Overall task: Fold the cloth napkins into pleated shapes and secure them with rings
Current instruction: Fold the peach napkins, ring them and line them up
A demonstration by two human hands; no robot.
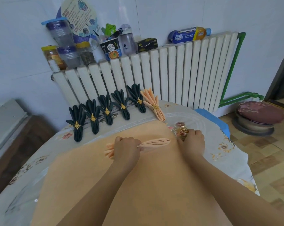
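Head view: the left hand (126, 148) is curled tight around a pleated peach napkin (156, 143), which lies across a flat peach cloth (121, 185) at the middle of the desk (227, 154). The right hand (192, 141), fingers curled, grips a gold ring (182, 131) from a small pile just right of the cloth. Along the far edge stand five dark green ringed napkins (93, 117) and one peach ringed napkin (154, 106), before a white radiator (170, 75).
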